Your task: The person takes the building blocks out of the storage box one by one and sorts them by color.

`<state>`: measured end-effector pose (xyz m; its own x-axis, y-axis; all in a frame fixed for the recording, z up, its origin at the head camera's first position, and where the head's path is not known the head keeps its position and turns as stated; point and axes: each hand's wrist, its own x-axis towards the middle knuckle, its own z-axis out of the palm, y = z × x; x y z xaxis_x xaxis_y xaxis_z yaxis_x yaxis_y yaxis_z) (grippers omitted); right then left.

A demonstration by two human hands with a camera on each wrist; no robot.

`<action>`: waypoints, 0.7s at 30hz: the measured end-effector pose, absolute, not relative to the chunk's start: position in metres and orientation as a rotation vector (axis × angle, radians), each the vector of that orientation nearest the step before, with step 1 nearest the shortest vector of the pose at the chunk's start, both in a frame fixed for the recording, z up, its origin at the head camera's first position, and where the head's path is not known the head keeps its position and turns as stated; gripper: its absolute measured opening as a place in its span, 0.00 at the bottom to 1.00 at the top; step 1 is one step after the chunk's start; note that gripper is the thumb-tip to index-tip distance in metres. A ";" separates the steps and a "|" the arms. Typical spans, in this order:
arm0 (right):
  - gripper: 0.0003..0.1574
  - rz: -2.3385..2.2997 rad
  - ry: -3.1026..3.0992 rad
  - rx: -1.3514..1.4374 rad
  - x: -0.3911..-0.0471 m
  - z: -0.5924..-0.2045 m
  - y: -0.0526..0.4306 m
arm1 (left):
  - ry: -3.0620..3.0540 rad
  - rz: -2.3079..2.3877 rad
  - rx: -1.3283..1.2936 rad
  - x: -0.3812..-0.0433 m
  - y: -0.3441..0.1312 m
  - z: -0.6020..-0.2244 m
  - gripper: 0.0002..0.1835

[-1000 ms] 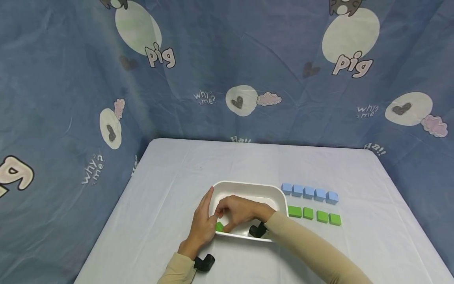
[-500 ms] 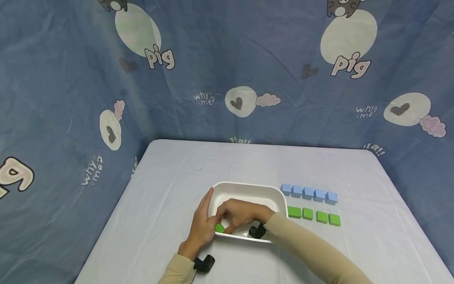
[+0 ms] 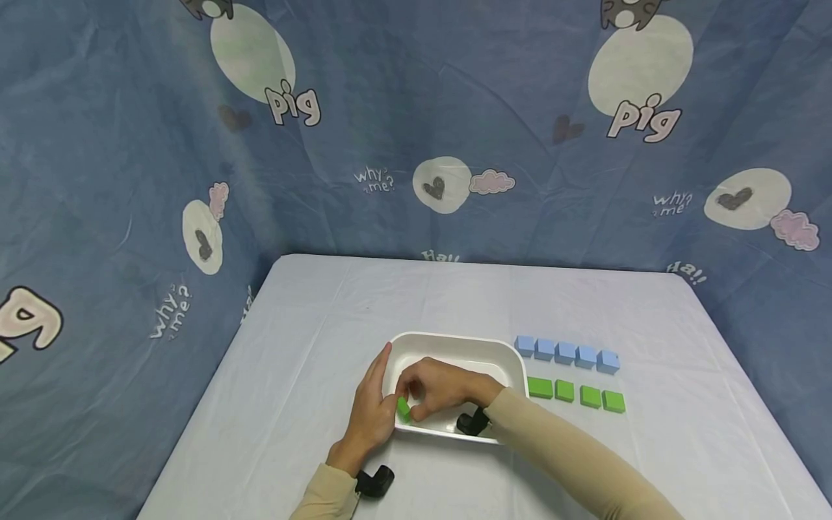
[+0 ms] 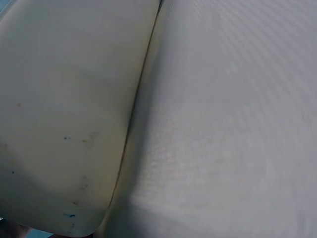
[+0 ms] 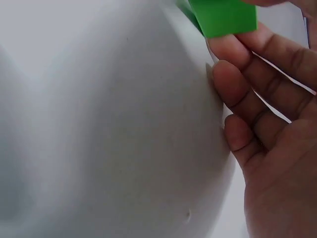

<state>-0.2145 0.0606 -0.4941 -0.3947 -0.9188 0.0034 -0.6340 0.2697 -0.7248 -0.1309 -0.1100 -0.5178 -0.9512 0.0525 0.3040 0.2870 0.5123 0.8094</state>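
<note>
A white tray (image 3: 455,345) with rounded corners lies on the cloth-covered table. My left hand (image 3: 372,408) rests along its left end, fingers straight against the outside and thumb near the rim. Inside that end, my right hand (image 3: 437,386) pinches a green block (image 3: 404,410) between thumb and fingers. The right wrist view shows the green block (image 5: 228,17) close up, its far part hidden by the thumb, with the other fingertips near the tray wall (image 5: 148,109). In the left wrist view only the tray's outer side (image 4: 69,99) and white cloth show clearly.
Right of the tray runs a row of several blue blocks (image 3: 565,353). In front of it is a row of several green blocks (image 3: 590,396), the nearest right at the tray's rim. A blue printed curtain (image 3: 364,130) hangs behind and left of the table (image 3: 325,310).
The green block has lifted slightly and turned more upright in my right fingers, moving a little away from the tray's near corner. My left hand has stayed in place.
</note>
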 end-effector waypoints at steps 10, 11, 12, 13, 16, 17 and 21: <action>0.18 -0.914 2.247 -1.339 -0.220 -0.498 0.063 | -2.532 -1.419 -0.284 -0.131 -0.111 -0.518 0.49; 0.18 -0.914 2.251 -1.339 -0.220 -0.498 0.063 | -2.533 -1.417 -0.284 -0.131 -0.112 -0.519 0.49; 0.19 -0.907 2.258 -1.343 -0.220 -0.497 0.063 | -2.533 -1.419 -0.283 -0.131 -0.112 -0.519 0.49; 0.19 -0.906 2.263 -1.347 -0.221 -0.497 0.064 | -2.533 -1.420 -0.282 -0.131 -0.112 -0.519 0.49; 0.19 -0.913 2.283 -1.349 -0.222 -0.496 0.064 | -2.529 -1.421 -0.283 -0.132 -0.112 -0.519 0.49; 0.19 -0.926 2.288 -1.340 -0.222 -0.496 0.065 | -2.527 -1.423 -0.283 -0.132 -0.112 -0.519 0.49; 0.20 -1.023 2.275 -1.266 -0.224 -0.495 0.066 | -2.523 -1.424 -0.282 -0.132 -0.112 -0.518 0.49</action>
